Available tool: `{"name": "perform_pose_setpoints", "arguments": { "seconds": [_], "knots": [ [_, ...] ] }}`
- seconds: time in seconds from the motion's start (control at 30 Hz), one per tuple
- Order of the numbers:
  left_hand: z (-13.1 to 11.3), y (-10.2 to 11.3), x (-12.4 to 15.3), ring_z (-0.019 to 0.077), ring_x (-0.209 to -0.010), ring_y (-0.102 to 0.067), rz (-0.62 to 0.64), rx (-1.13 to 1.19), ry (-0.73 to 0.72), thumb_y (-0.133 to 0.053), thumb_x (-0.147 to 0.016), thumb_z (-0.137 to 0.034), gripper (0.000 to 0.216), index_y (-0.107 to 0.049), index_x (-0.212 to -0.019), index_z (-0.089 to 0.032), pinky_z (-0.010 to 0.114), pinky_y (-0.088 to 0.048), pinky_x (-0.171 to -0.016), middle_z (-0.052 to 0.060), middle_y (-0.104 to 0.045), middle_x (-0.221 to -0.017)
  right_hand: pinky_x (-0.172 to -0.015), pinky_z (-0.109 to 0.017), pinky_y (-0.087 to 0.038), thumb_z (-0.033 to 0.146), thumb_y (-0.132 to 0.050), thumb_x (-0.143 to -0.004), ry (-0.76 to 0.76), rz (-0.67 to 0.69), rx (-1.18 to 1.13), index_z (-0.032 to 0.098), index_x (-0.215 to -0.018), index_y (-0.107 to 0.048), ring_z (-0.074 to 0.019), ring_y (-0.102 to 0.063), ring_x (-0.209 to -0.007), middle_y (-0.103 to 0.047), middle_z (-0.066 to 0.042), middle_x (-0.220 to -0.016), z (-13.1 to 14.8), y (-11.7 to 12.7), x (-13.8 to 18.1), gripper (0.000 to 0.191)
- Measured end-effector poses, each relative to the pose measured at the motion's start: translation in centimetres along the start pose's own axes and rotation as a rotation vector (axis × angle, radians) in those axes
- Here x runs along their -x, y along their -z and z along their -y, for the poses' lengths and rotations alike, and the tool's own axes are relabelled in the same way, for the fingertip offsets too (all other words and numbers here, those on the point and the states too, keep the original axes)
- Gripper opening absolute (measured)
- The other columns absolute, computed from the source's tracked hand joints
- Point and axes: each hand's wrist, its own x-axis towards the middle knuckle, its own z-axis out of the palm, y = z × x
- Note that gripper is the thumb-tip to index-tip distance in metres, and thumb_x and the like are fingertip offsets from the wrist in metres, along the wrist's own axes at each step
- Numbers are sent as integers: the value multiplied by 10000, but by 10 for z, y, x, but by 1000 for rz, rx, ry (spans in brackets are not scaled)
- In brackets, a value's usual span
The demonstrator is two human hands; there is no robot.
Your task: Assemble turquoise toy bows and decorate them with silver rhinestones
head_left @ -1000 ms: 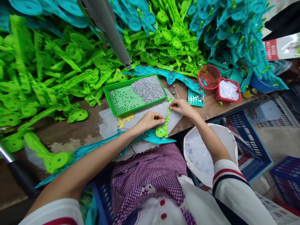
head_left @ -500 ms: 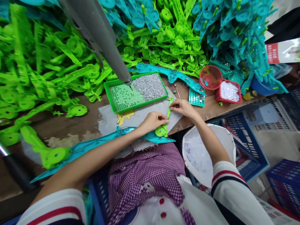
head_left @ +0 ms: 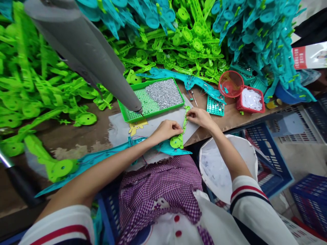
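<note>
In the head view, the left hand (head_left: 167, 132) and the right hand (head_left: 200, 117) both have their fingertips pinched on a slim lime-green plastic part with a round disc end (head_left: 175, 142). The left grips it about midway, the right nearer its narrow far end; whether a smaller piece is tucked between the fingers, I cannot tell. The part is over a light grey cloth (head_left: 117, 124), its disc overlapping a long turquoise plastic piece (head_left: 170, 149); whether it rests there or is held just above is unclear.

What has just changed is the thick grey pen-shaped tool (head_left: 102, 64): its tip has swung from behind the green perforated plastic tray (head_left: 155, 113), heaped with small silvery metal pieces (head_left: 165, 93), to its front edge. Neither hand touches it. The hands have barely shifted, so the work seems to remain fine finger handling, with the tool now nearer the left hand.
</note>
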Motion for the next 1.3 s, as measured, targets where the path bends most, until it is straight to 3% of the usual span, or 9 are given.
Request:
{"name": "perform_pose_setpoints", "arguments": {
  "seconds": [0.17, 0.37, 0.7, 0.87, 1.0, 1.13, 1.3],
  "knots": [
    [-2, 2, -22, 139, -583, -543, 132, 89, 100, -803, -626, -296, 186, -711, -697, -151, 261, -379, -552, 17, -664, -639, -660, -255, -363, 289, -656, -842, -11, 5, 12, 248, -982, -739, -161, -613, -805, -707, 8, -893, -1, 0, -1, 168],
    [-2, 3, -41, 139, -562, -499, 170, 87, 159, -829, -525, -215, 217, -712, -696, -151, 266, -326, -519, 8, -618, -609, -665, -254, -368, 315, -658, -855, -10, 14, 11, 247, -983, -743, -165, -611, -812, -713, 1, -898, 1, 1, -1, 168],
    [4, -8, -44, 129, -518, -469, 88, -18, 216, -790, -529, -222, 172, -686, -658, -174, 255, -311, -490, -25, -558, -525, -686, -258, -393, 270, -660, -858, 10, 11, -14, 244, -984, -750, -165, -621, -809, -714, -5, -896, -3, 0, -3, 157],
    [9, -9, -37, 106, -497, -463, 80, 23, 167, -791, -560, -252, 205, -679, -713, -173, 240, -301, -470, -32, -575, -550, -838, -305, -477, 315, -565, -957, 85, -175, -204, 222, -1183, -714, -178, -639, -910, -684, -61, -1052, -5, -20, 37, 286],
    [5, -7, -28, 99, -496, -471, 82, 91, 126, -791, -591, -261, 227, -663, -754, -168, 235, -307, -465, -31, -578, -563, -970, -365, -472, 334, -525, -983, 8, -353, -246, 251, -1097, -755, -212, -620, -1082, -667, -81, -1123, 3, -52, 68, 269],
    [2, -5, -24, 95, -493, -470, 99, 147, 132, -797, -610, -251, 238, -656, -782, -168, 240, -318, -474, -34, -572, -567, -969, -415, -440, 353, -543, -981, -16, -336, -91, 291, -1098, -770, -236, -604, -1068, -698, -71, -1110, 10, -66, 69, 263],
    [4, -5, -24, 117, -520, -500, 107, 115, 121, -792, -632, -271, 244, -667, -816, -170, 263, -346, -503, -25, -591, -602, -966, -406, -437, 374, -507, -1001, -6, -362, -111, 296, -1139, -756, -232, -625, -1056, -711, -69, -1103, 9, -64, 66, 295]
  ]
}}
